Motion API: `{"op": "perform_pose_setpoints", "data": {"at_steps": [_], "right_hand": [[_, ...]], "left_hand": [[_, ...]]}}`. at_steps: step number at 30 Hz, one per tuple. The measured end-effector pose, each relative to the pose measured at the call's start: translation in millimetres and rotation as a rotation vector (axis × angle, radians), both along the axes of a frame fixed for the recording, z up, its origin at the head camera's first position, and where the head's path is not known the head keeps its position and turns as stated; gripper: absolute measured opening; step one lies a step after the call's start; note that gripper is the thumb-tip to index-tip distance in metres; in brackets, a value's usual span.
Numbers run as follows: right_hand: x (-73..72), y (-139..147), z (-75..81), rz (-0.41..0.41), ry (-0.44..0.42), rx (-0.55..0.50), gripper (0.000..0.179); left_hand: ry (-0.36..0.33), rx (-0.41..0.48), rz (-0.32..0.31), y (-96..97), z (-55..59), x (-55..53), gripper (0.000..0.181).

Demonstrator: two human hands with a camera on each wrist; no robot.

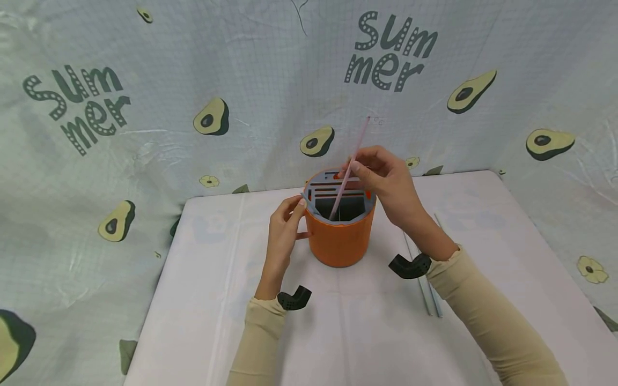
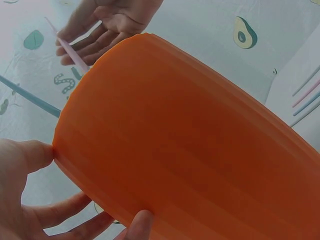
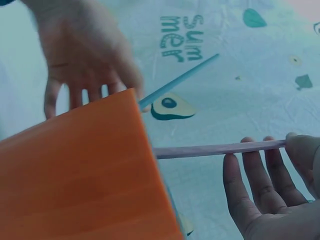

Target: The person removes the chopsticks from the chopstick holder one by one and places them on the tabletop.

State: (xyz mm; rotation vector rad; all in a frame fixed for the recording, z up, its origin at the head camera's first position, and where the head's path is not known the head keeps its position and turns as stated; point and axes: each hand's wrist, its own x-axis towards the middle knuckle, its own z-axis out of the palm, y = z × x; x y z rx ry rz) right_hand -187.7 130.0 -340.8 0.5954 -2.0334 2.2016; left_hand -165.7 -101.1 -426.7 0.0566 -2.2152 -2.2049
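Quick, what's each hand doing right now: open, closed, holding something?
Left hand: closed, holding the orange container at its rim and side.
Right hand: closed, pinching the pink stick, whose lower end is inside the container.

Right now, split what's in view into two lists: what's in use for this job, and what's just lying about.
In use:
orange container, held by the left hand
pink straw, pinched by the right hand
blue straw, sticking out of the container

Lying about:
loose straws on the table, possibly for this job too
avocado-print cloth, just backdrop
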Motion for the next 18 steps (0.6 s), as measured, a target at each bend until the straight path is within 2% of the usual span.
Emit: {"op": "perform_pose_setpoints", "data": {"at_steps": [11, 18], "right_hand": [[2.1, 16, 20.5, 0.038, -0.041, -0.29, 0.02], [6.9, 33, 35.5, 0.047, -0.092, -0.401, 0.02]], "left_hand": [[-0.006, -0.006, 0.008, -0.4, 1.0, 0.3, 0.041], [-0.007, -0.009, 0.007, 0.4, -0.7, -0.6, 0.039]]}}
